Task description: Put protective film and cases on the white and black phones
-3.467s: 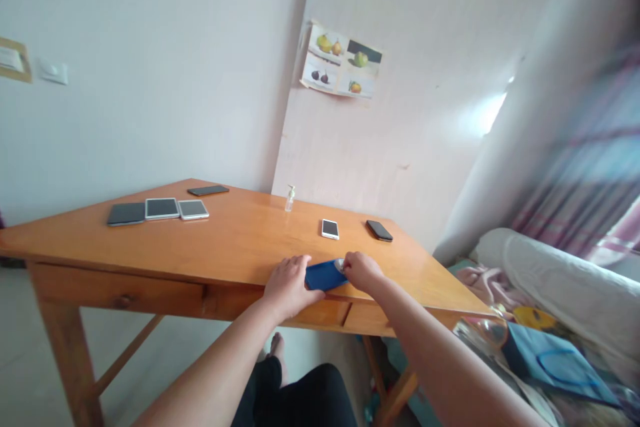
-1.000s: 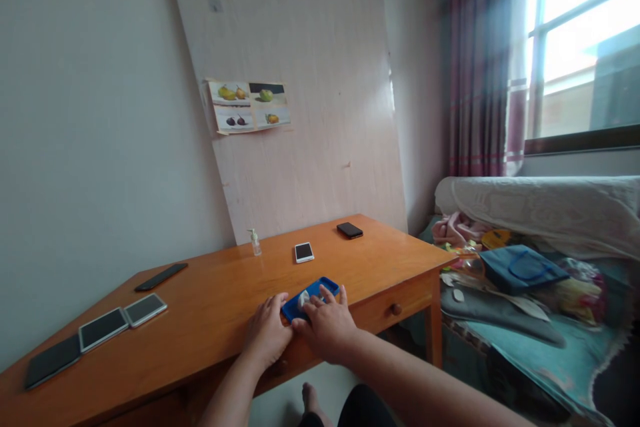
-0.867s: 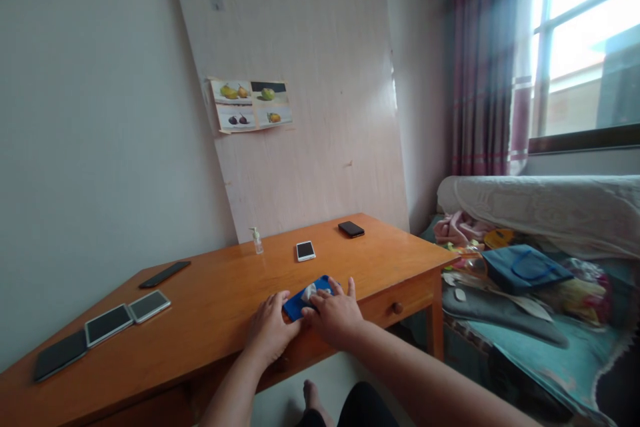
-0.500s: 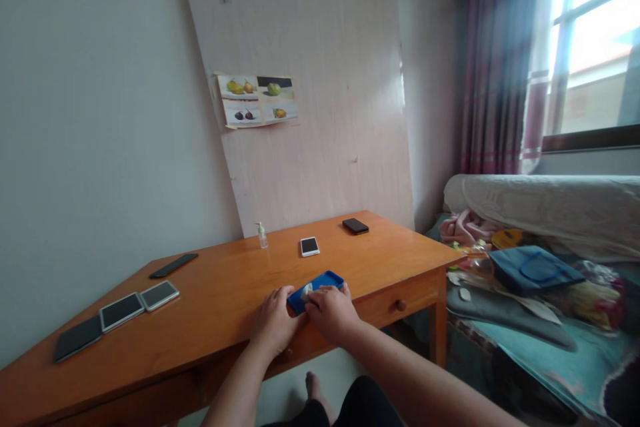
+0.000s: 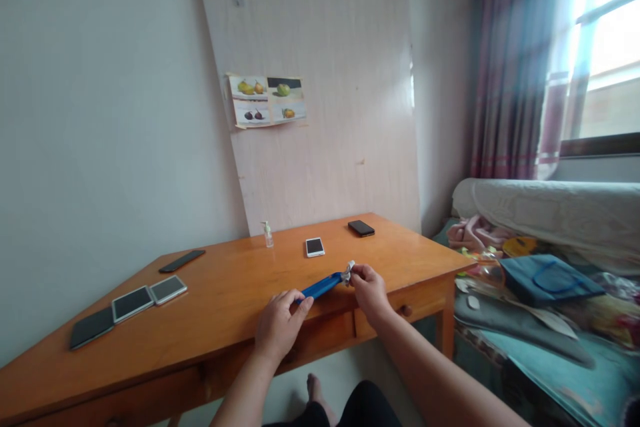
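Note:
A blue phone case (image 5: 323,287) is tilted up on its side above the front edge of the wooden table. My left hand (image 5: 281,321) grips its left end between thumb and fingers. At the case's right end, my right hand (image 5: 369,288) pinches a crumpled white tissue (image 5: 349,271) against the edge. Beyond the hands lies a white phone (image 5: 315,247) with a dark screen. A small clear pump bottle (image 5: 269,236) with a pale green top stands to its left.
A black phone (image 5: 361,228) lies at the table's (image 5: 235,307) back right. On the left are two white-framed tablets (image 5: 133,304), a black tablet (image 5: 93,329) and a dark slab (image 5: 183,261). A bed with a blue bag (image 5: 547,280) and clutter stands at the right.
The blue case has turned from lying open-side up to standing on edge. My right hand has moved with the tissue from the case's inside to its right end.

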{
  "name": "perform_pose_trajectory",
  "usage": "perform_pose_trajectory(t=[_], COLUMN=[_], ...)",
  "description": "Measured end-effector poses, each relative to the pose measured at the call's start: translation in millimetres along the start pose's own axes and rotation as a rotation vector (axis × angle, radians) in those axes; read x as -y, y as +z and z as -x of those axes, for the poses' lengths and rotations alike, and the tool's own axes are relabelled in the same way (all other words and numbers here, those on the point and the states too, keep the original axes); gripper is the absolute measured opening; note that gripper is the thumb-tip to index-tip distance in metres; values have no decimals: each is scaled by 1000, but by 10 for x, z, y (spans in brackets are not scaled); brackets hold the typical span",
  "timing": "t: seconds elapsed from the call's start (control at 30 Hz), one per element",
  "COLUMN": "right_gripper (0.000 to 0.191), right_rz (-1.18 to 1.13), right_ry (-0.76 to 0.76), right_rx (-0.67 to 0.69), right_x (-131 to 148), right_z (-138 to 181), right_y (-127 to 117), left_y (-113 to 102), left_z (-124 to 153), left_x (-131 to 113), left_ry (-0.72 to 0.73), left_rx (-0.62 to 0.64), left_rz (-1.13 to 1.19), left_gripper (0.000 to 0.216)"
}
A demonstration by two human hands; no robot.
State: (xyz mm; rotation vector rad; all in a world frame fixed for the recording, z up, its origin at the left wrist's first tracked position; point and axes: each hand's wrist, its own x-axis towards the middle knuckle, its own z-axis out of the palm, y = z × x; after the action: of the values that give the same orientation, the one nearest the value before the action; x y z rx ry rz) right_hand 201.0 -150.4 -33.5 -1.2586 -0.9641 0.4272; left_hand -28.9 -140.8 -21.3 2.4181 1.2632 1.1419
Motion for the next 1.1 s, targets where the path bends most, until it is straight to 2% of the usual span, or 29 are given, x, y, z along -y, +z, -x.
perform_pose_trajectory(t=[0.23,0.33,0.43,0.57,0.63,0.73,0.83,0.97,1.1], right_gripper=[19,15,14,16,16,15,13,15,18], right_rz=[135,207,248,220,205,238,293,338,397], right_ry=[-63,-209,-400,-489,-470,-365,-269,-194,-116], right_rx=[10,55,174,258,203,58,-19,-5,90], right_x=[55,139,222,301,309,274,198,48,-54], right_z=[73,257,474,551,454,233,78,45,47], right_y=[86,218,408,550,521,392,250,147,134], left_y=[75,78,61,5,-21,-35,-22,-5,16], left_z=[14,10,3,-7,-14,-38,-82,-163,-230], left_x=[138,178,177,117,73,15,-10,7,74], left_ry=[93,65,51,-20,-85,-189,-327,-474,-507], left_rx=[-84,-105,-72,-63,-103,-166,-202,-193,-129], left_rz=[115,162,193,327,404,495,601,664,581], left_gripper=[30,33,37,40,41,43,49,57,54])
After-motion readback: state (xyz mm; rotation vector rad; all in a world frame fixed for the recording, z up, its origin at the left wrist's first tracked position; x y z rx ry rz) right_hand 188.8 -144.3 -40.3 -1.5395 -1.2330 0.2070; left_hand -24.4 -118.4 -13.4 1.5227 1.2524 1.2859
